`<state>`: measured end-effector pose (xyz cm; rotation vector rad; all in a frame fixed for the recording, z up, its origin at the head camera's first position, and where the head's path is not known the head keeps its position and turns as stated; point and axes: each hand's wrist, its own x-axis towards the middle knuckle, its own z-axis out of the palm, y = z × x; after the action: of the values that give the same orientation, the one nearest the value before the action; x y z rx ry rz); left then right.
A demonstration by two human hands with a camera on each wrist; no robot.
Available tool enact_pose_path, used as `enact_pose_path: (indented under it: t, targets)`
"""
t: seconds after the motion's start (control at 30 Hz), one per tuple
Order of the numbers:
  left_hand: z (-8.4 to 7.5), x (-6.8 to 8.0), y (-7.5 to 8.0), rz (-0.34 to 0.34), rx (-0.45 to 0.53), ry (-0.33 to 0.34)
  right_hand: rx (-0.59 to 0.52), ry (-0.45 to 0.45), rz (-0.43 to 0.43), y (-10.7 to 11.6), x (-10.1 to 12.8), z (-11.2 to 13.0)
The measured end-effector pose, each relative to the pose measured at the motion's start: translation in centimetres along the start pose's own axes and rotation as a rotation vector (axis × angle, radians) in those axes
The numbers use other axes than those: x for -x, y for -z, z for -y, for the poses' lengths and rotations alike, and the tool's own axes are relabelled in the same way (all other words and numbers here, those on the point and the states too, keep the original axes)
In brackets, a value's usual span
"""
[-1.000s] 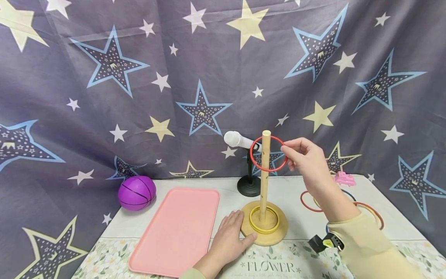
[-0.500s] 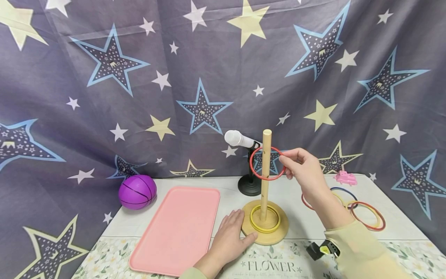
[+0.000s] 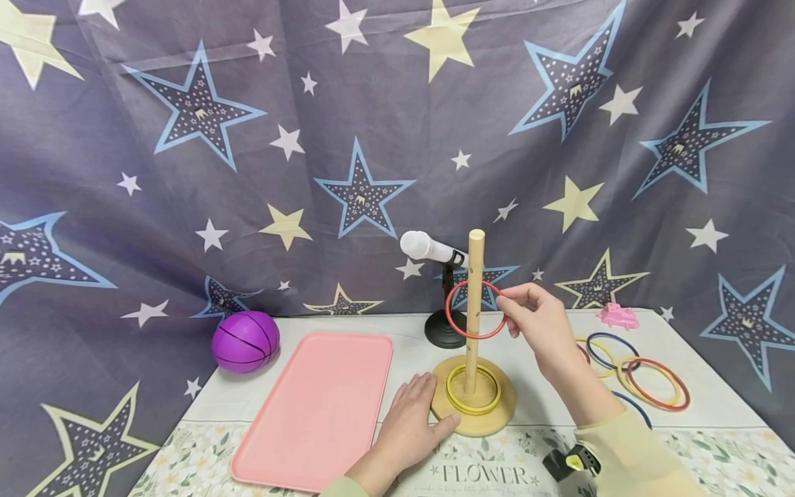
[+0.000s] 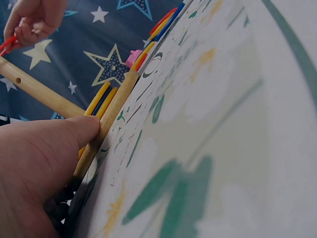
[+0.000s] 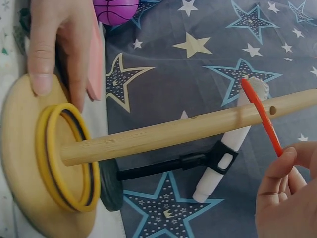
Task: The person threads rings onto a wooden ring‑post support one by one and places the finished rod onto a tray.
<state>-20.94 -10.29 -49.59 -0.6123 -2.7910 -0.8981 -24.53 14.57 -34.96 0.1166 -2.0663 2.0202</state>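
Observation:
A red ring (image 3: 448, 310) encircles the upper-middle part of an upright wooden post (image 3: 475, 276), tilted steeply. My right hand (image 3: 539, 328) pinches its right edge between thumb and fingers; the right wrist view shows the ring (image 5: 267, 124) nearly edge-on. On the round wooden base (image 3: 448, 422) lies a stack of yellow rings (image 3: 473, 412) around the post's foot, with a dark ring (image 5: 49, 148) between them in the right wrist view. My left hand (image 3: 406, 428) rests at the base's left side with extended fingers, its thumb (image 4: 81, 130) touching the base edge.
A pink tray (image 3: 317, 407) and a purple ball (image 3: 245, 342) are on the left. Behind the post stands a white microphone (image 3: 428, 247) on a black stand (image 3: 444, 333). Several loose rings (image 3: 661, 407) and a small pink toy (image 3: 617, 316) lie on the right.
My right hand has moved down along the post, carrying the red ring lower around it. My left hand has stayed at the base.

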Motion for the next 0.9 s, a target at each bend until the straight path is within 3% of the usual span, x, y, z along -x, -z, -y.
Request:
enact_pose_path:
  t: [0.9]
  targets:
    - [-0.2, 0.1, 0.2, 0.017, -0.029, 0.005, 0.007, -0.133, 0.032, 0.3, 1.7, -5.8]
